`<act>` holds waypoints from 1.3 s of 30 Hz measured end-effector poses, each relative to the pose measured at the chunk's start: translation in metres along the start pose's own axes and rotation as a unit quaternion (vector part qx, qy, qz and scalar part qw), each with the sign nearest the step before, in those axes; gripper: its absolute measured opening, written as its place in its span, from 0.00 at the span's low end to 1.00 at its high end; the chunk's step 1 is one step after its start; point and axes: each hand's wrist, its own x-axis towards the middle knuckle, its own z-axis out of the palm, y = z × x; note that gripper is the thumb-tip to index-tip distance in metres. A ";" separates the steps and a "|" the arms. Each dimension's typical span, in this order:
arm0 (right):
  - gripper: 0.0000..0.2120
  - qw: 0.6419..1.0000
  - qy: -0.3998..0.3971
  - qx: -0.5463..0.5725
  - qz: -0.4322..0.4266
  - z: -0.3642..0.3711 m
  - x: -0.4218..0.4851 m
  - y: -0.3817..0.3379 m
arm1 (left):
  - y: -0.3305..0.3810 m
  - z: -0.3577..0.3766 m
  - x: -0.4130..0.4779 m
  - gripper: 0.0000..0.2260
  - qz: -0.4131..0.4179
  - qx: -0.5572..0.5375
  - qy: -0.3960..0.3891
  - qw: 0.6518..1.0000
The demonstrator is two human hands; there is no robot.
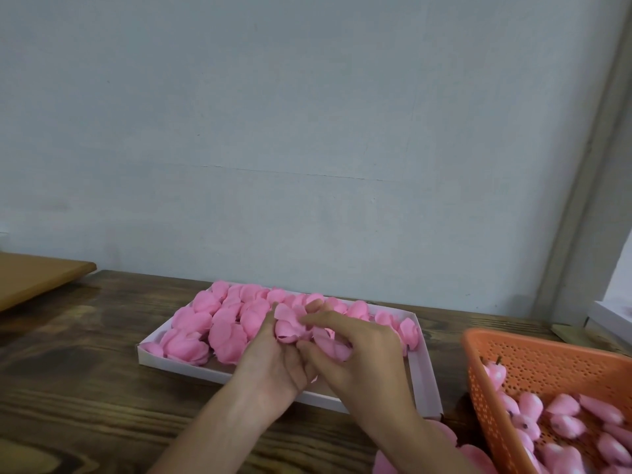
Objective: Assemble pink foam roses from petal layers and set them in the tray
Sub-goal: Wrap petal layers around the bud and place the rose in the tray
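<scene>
Pale grey wall (307,131) backs your dark wooden table (85,388), where the white tray (424,381) sits just ahead, its far and left parts packed with finished roses (219,323). Your left hand (273,364) curls its fingers round a pink rose (290,328) above the tray's middle, and your right hand (359,350), touching it, pinches that rose's outer petals with bent fingers and thumb. Open wood runs left to the brown board (34,278); rightward the orange basket (547,357) of pink buds (564,408) stands near the tray's edge.

Left hand (270,367) and right hand (359,354) pinch one rose (290,331).
</scene>
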 end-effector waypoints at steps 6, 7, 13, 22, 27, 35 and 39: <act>0.11 0.999 -0.033 0.023 0.020 -0.005 0.005 -0.001 | -0.001 -0.001 0.000 0.24 -0.034 0.007 -0.010 0.999; 0.10 0.998 -0.037 0.030 0.027 -0.006 0.006 0.000 | 0.000 -0.002 0.001 0.27 -0.040 0.006 -0.017 0.999; 0.06 0.991 -0.094 0.061 0.071 -0.007 0.014 0.001 | 0.001 -0.004 0.001 0.32 -0.067 -0.056 -0.024 0.996; 0.06 0.987 -0.143 0.041 0.068 -0.008 0.013 -0.001 | 0.002 -0.010 0.004 0.26 -0.085 -0.038 0.027 0.995; 0.06 0.986 -0.150 0.016 0.072 -0.006 0.013 0.000 | 0.002 -0.010 0.008 0.22 -0.105 -0.036 0.040 0.993; 0.07 0.977 -0.156 0.102 0.106 -0.007 0.013 -0.002 | 0.005 -0.015 0.012 0.26 -0.095 0.011 0.015 0.995; 0.10 0.963 -0.160 0.160 0.144 -0.009 0.015 -0.006 | 0.007 -0.018 0.016 0.29 -0.082 0.074 -0.010 0.994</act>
